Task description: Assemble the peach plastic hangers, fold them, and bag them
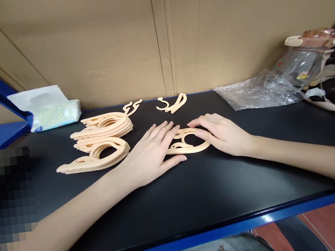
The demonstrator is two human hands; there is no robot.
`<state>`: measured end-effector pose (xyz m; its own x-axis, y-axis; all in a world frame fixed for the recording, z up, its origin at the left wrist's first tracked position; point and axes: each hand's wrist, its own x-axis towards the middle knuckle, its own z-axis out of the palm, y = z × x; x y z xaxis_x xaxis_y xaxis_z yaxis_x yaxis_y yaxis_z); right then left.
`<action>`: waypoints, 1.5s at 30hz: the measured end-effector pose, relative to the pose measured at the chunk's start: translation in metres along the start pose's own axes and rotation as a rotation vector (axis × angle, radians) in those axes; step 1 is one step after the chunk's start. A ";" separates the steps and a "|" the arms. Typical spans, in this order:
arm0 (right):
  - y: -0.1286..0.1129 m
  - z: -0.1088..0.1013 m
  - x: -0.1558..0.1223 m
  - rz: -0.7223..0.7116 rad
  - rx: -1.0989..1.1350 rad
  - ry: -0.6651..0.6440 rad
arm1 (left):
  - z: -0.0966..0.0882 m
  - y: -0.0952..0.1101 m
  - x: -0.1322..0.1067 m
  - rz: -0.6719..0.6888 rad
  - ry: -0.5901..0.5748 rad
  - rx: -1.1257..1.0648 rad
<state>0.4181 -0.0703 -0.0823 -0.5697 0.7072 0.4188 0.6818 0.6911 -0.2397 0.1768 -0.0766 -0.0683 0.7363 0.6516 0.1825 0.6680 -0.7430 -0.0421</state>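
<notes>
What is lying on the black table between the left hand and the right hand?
In the head view, one flat peach plastic hanger lies there; the fingers of the left hand and the right hand both rest on it.

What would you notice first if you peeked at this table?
Two bare hands in the middle of the black table: the left hand and the right hand lie flat on one peach plastic hanger piece. Just left of them sit stacks of matching pieces, and a crinkly clear plastic bag lies at the far right.
</notes>
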 end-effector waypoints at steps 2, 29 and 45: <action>0.000 -0.001 0.000 -0.026 0.028 -0.026 | 0.000 0.000 0.000 -0.002 -0.002 -0.012; -0.001 -0.008 -0.001 -0.190 0.197 -0.124 | -0.031 0.007 -0.007 0.075 -0.109 -0.082; -0.001 -0.008 -0.002 -0.202 0.151 -0.125 | -0.075 -0.037 -0.015 -0.136 -0.069 -0.021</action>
<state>0.4227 -0.0734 -0.0757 -0.7453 0.5595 0.3626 0.4780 0.8275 -0.2944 0.1326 -0.0703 0.0043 0.6454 0.7547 0.1173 0.7600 -0.6499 -0.0004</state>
